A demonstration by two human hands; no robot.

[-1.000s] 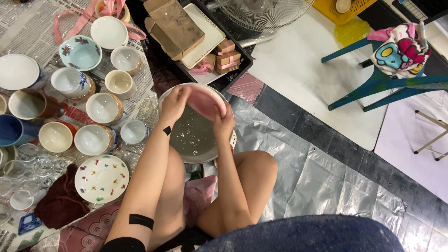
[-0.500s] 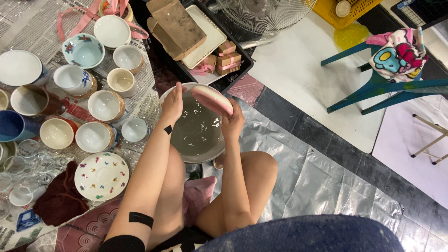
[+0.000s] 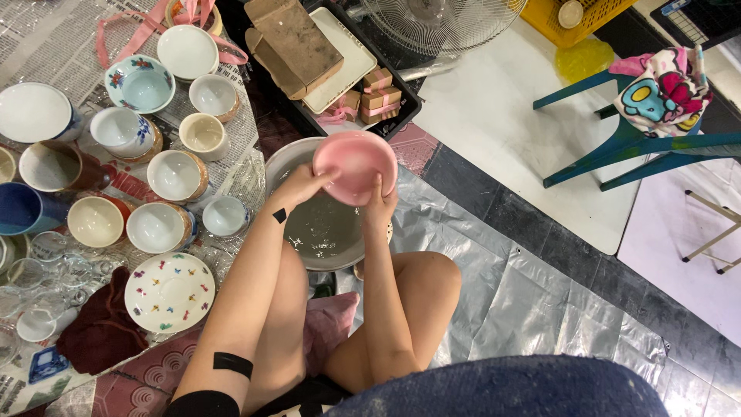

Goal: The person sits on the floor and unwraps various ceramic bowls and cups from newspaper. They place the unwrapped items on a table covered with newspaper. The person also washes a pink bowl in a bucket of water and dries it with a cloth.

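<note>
I hold a pink bowl [image 3: 356, 164] tilted toward me above a large metal basin [image 3: 324, 228] of cloudy water. My left hand [image 3: 301, 185] grips the bowl's left rim. My right hand [image 3: 380, 202] holds its lower right edge from below. The basin rests on the floor between my bare knees.
Many ceramic cups and bowls [image 3: 176, 175] and a white plate with coloured dots [image 3: 169, 292] sit on newspaper at the left. A black tray with cardboard and small gift boxes [image 3: 381, 96] lies behind the basin. A fan base [image 3: 440, 19], a yellow crate [image 3: 575, 17] and a green chair [image 3: 641, 147] stand to the right.
The pink bowl has come up out of the basin's water and now faces me, held higher in both hands.
</note>
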